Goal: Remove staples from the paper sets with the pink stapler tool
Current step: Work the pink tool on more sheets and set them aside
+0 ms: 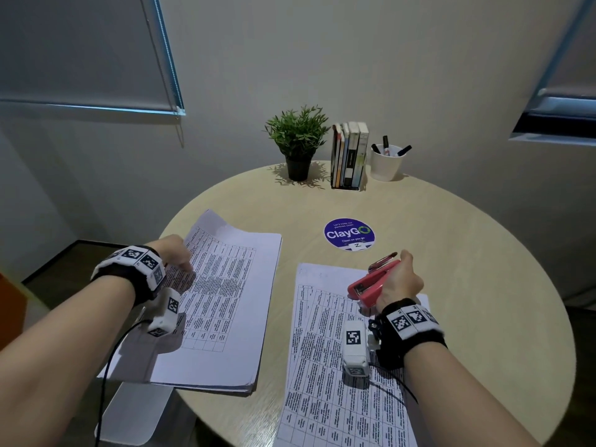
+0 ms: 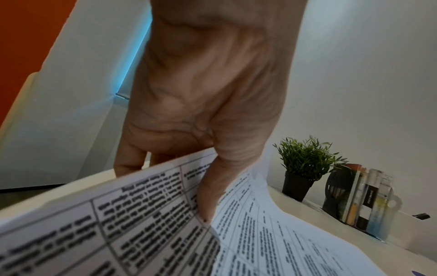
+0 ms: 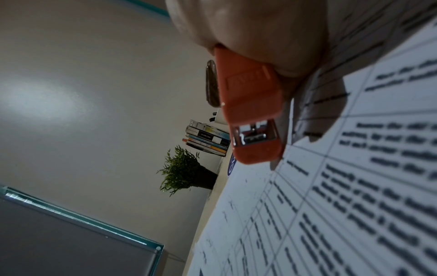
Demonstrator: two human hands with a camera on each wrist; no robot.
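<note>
A thick stack of printed paper sets (image 1: 225, 304) lies on the left of the round table. My left hand (image 1: 175, 253) pinches the top sheet (image 2: 165, 214) near its far left corner, thumb on top and fingers beneath, and that corner is lifted. On the right lies a separate printed sheet set (image 1: 338, 375). Above its upper right part my right hand (image 1: 401, 280) grips the pink stapler tool (image 1: 371, 287), whose metal end (image 1: 383, 261) points away from me. In the right wrist view the stapler (image 3: 253, 112) hangs just over the paper (image 3: 331, 205).
At the table's far edge stand a potted plant (image 1: 298, 146), a row of books (image 1: 350, 156) in a holder and a white cup of markers (image 1: 387, 161). A round blue sticker (image 1: 349, 234) sits mid-table. The table edge (image 1: 180, 214) curves near the left stack.
</note>
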